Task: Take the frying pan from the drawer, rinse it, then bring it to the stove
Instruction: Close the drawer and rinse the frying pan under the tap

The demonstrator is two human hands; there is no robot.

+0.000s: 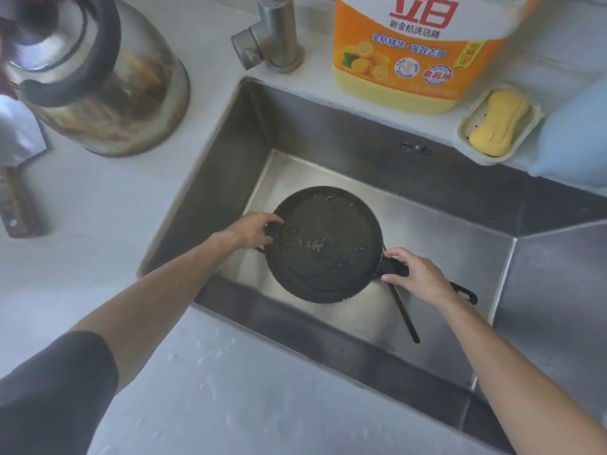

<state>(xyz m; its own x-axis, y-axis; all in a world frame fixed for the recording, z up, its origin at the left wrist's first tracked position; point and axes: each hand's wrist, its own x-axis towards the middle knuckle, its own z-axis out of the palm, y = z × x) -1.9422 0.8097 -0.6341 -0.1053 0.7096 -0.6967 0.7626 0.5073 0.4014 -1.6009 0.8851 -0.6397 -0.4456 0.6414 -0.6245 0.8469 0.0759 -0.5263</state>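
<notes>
A steel kettle (98,77) with a black handle stands on the pale tabletop (98,198) left of the faucet (276,34); a cleaver (18,165) lies at the left edge. Right of the faucet stands an orange detergent bottle (417,50), and beside it yellow soap (499,121) in its dish (464,139)

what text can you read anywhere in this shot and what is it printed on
"立白": large red characters, top cut off, on the orange detergent bottle
"新金桔洗洁精": dark line beneath it, same bottle
"金桔精华·强效去油": white line on the orange band, somewhat blurred
"食品用": round badge at lower right of the label
The other round badge and the yellow tag at the label's right edge are too blurred to read.
Nothing else carries readable text.
</notes>
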